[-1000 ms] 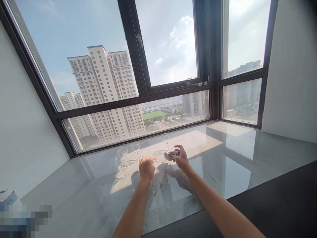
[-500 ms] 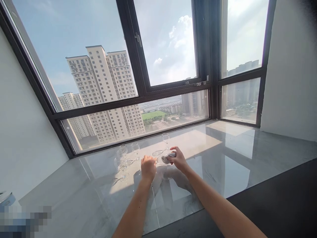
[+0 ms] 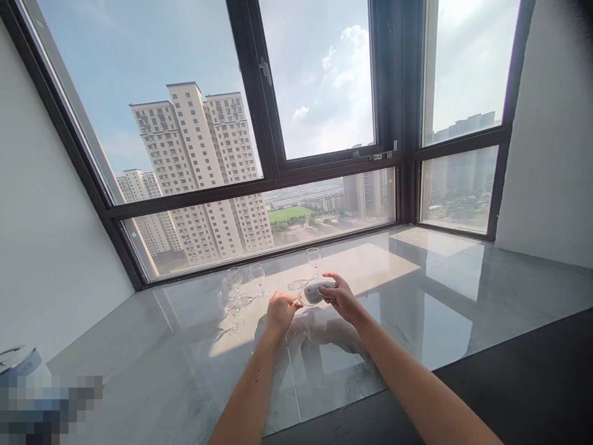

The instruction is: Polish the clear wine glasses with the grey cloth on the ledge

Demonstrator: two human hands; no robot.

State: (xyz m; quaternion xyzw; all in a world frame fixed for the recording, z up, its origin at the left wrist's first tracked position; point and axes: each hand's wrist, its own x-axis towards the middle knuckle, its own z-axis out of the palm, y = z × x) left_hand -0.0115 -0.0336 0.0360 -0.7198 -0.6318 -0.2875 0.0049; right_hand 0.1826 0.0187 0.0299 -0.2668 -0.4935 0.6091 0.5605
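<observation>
A clear wine glass [image 3: 302, 298] lies sideways in the air just above the sill. My left hand [image 3: 280, 313] is closed round its stem end. My right hand [image 3: 343, 300] pinches a grey cloth [image 3: 317, 292], which is bunched in the bowl. One stemmed glass [image 3: 313, 258] stands upright behind my hands, near the window. To the left of my left hand stand another wine glass [image 3: 256, 274] and a close group of glasses [image 3: 230, 288], overlapping so that single outlines are hard to separate.
The glossy tiled sill [image 3: 185, 377] carries bright sun patches and reflections. A dark window frame [image 3: 324, 174] runs along its back, with a white wall [image 3: 546, 161] at the right. A white and blue container [image 3: 25, 364], partly pixelated, stands at the lower left.
The whole view has shifted slightly, so most things sit a little further right. My right hand and the cloth have turned a little at the glass bowl; both grips are kept.
</observation>
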